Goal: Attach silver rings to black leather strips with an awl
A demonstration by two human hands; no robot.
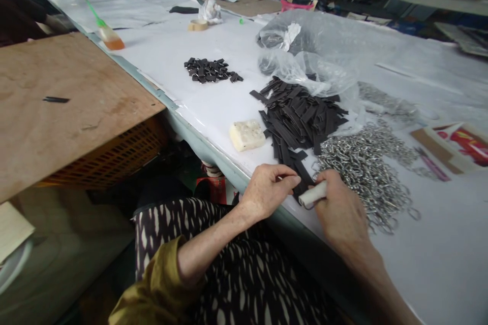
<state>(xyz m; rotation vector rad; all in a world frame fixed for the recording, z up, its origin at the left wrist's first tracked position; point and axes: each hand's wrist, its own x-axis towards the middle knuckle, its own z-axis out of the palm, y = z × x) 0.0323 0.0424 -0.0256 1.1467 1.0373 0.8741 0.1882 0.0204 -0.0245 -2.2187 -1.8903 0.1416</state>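
Note:
My left hand (269, 188) is at the table edge, its thumb and forefinger pinched together. Whatever may be between those fingertips is too small to make out. Just right of it, my right hand (341, 208) is closed around a white tube-like piece (313, 194) that points toward the left hand. A thin metal glint shows at the tip of this piece. Beyond both hands spreads a heap of dark flat strips (301, 111). Beside the right hand lies a pile of silver metal rings (362, 172). A cream block (247, 135) sits left of the strips.
Farther back is a small pile of dark looped pieces with metal (211, 70). A clear plastic bag (316, 51) lies behind the strips. Tape roll (197, 25), orange-filled bottle (110, 38), and printed card (457, 144) lie around. A wooden board (68, 96) adjoins at left.

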